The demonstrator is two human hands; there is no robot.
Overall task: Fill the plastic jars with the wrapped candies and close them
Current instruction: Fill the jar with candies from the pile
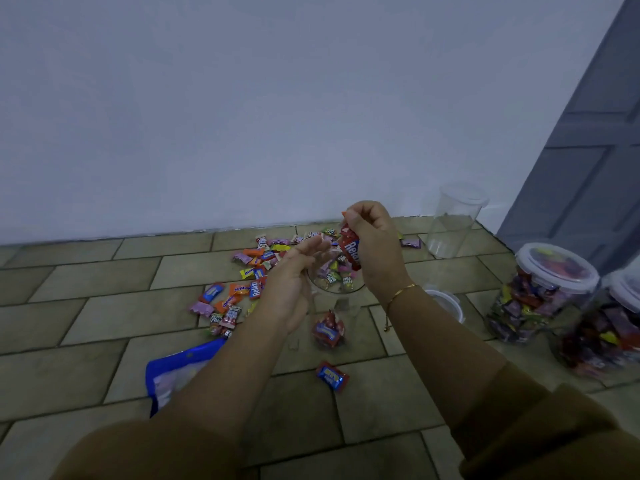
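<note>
Right hand [372, 244] grips a bunch of red candies [351, 252], fingers curled round the wrappers. The bunch hangs long axis roughly vertical, lower end pointing down. Left hand [294, 289] holds nothing, fingers straight, palm turned toward the right hand, just beside the candies.

Open jar [334, 306] stands on the floor [86, 306] directly under both hands; clear wall, hard to trace, mouth facing up. A few red candies sit at its bottom; fill level low.

Key relation: jar mouth lies straight below the gripped bunch, so release should need only a short drop. Right hand is the nearer one.

Loose candy pile [256, 271] lies beyond and left of the jar. One stray candy [331, 375] lies nearer the person. Second empty jar [453, 220] by the wall; two filled, lidded jars [540, 292] at right. A lid [446, 303] lies right of the open jar.
</note>
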